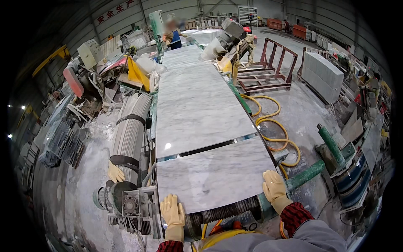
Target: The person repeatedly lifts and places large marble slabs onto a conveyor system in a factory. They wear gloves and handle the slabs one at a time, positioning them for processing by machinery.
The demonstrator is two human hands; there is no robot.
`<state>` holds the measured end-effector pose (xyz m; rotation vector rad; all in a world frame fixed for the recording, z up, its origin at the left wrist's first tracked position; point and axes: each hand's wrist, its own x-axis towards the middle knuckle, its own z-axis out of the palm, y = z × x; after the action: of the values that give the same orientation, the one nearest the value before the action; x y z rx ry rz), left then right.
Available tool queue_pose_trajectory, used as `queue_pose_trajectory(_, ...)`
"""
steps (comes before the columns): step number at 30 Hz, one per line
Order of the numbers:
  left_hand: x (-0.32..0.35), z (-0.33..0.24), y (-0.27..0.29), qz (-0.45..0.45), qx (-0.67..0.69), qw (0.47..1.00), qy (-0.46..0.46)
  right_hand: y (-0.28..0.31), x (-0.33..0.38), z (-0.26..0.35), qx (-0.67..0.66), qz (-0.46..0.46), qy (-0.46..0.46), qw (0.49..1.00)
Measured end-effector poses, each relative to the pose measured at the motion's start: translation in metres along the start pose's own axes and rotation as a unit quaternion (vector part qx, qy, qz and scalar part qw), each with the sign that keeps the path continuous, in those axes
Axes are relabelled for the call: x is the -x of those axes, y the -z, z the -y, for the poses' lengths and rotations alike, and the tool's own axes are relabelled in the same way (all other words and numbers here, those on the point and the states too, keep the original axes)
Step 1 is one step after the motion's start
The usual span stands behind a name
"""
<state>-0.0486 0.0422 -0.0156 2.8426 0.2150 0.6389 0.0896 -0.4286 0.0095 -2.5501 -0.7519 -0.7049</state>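
Observation:
A near slab [216, 176] of white-grey veined polished stone lies flat on the roller conveyor, its front edge just above a dark ribbed roller [224, 211]. My left hand [172, 212], in a cream rubber glove, rests at its near left corner with fingers stretched out. At its right edge, close to the near corner, my right hand [275, 187] wears the same kind of glove, fingers extended along the stone's edge. Beyond a narrow gap a longer slab [197, 101] of similar stone extends up the conveyor. The undersides of both hands are hidden.
Left of the conveyor stand a motor [113, 197] and a strapped grey bundle [132, 130] with a loose glove [115, 172]. A yellow hose [289, 143] coils on the right, near a green post [306, 174] and metal rack [268, 69]. Another person [173, 37] stands at the far end.

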Motion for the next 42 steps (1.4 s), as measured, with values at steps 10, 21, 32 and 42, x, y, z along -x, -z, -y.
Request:
queue_pose_trajectory(10,0.004,-0.002,0.001,-0.007,-0.009,1.0,0.0,-0.002,0.007,-0.001,0.003,0.021,-0.018,1.0)
queue_pose_trajectory(21,0.006,-0.007,0.009,0.021,0.022,0.999,0.027,-0.008,0.021,-0.005,0.034,0.04,-0.031,0.998)
queue_pose_trajectory(32,0.009,-0.006,0.009,0.03,0.019,0.999,0.031,-0.001,0.019,0.001,0.043,0.038,-0.018,0.998)
queue_pose_trajectory(42,0.01,-0.009,0.009,-0.027,-0.002,0.999,-0.018,0.004,0.02,0.005,0.045,0.03,-0.02,0.998)
